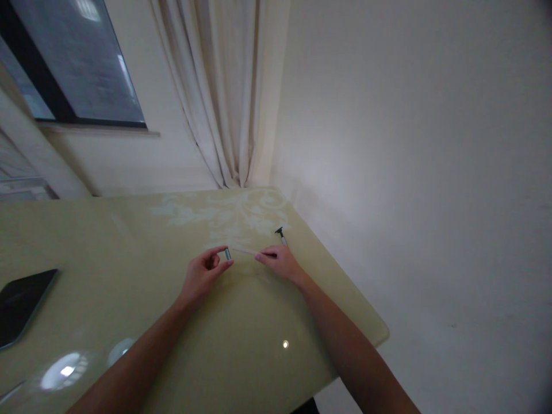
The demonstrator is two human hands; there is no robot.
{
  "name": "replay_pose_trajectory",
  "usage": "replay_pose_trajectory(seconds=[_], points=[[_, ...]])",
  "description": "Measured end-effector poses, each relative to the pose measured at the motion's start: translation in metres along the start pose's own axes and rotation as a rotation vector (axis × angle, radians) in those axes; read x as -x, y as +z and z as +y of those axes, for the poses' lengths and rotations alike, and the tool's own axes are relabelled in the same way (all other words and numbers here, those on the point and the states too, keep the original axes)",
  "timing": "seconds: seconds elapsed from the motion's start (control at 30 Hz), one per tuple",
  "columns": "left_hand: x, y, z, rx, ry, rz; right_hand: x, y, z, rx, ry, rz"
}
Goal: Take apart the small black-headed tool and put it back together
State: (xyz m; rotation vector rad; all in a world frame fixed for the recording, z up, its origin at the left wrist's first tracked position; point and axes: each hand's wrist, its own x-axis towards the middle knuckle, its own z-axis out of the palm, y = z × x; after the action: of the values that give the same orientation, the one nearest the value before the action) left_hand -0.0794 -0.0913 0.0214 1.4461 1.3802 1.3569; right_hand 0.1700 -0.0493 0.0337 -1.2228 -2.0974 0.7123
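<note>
Between the thumb and fingertips of my left hand [204,271], a small teal and silver piece stands upright; it looks like a razor cartridge [227,254]. My right hand [280,261] pinches a thin pale stick [245,250], whose tip points left and ends just short of the cartridge. Whether the stick is wood or plastic, I cannot tell. Just beyond my right hand lies a razor handle [280,233] with a black T-shaped end and a pale shaft, its lower part hidden behind the hand. Both hands are over the table.
The glossy yellow-green table [207,345] has its right edge along a white wall [409,172]. A dark tablet-like slab [23,305] lies at the far left. Part of a thin object [12,392] shows at the lower left. Curtains [228,103] hang behind.
</note>
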Motion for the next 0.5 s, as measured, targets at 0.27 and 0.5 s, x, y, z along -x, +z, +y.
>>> replay_pose_trajectory(seconds=[0.27, 0.5], points=[[-0.0019, 0.0002, -0.0037, 0.002, 0.002, 0.008, 0.0001, 0.002, -0.0028, 0.013, 0.038, 0.022], [-0.0016, 0.0008, -0.0059, 0.017, -0.001, 0.004, -0.0001, 0.0058, -0.0037, -0.015, -0.015, 0.015]])
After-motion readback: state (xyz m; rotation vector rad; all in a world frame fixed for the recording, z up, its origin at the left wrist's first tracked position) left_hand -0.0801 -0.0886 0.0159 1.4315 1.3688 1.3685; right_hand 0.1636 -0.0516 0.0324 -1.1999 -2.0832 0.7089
